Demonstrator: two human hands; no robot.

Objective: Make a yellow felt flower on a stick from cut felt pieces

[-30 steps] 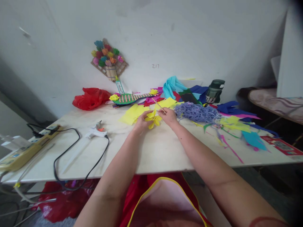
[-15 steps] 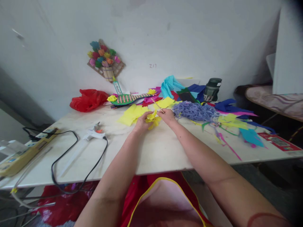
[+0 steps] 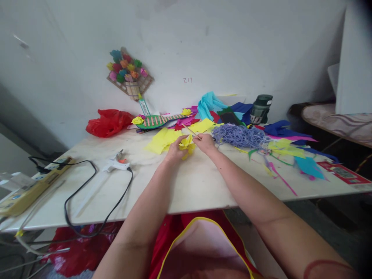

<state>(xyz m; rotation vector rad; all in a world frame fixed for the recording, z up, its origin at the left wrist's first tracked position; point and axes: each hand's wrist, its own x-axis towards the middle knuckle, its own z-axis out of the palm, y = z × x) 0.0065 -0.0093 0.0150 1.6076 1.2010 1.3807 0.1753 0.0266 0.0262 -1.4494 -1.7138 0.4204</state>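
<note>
Over a white table (image 3: 200, 186), a person grips crinkled yellow paper petals (image 3: 188, 146) in the pinched fingers of the left hand (image 3: 175, 151), while the right hand (image 3: 205, 143), its fingers drawn narrow, holds a thin stick (image 3: 191, 131) angled toward 11 o'clock. The petals sit between the two hands, straight ahead at 12 o'clock from the wearer; whether the stick touches them is too small to tell. Around the petals, flat yellow paper (image 3: 159, 141) lies at between 9 and 10 o'clock, a tangle of bluish-purple yarn (image 3: 241, 136) at 3, a dark bottle (image 3: 260, 109) at 2, and a white glue gun (image 3: 114, 164) at between 8 and 9, its black cord (image 3: 82, 185) looping toward the near edge.
</note>
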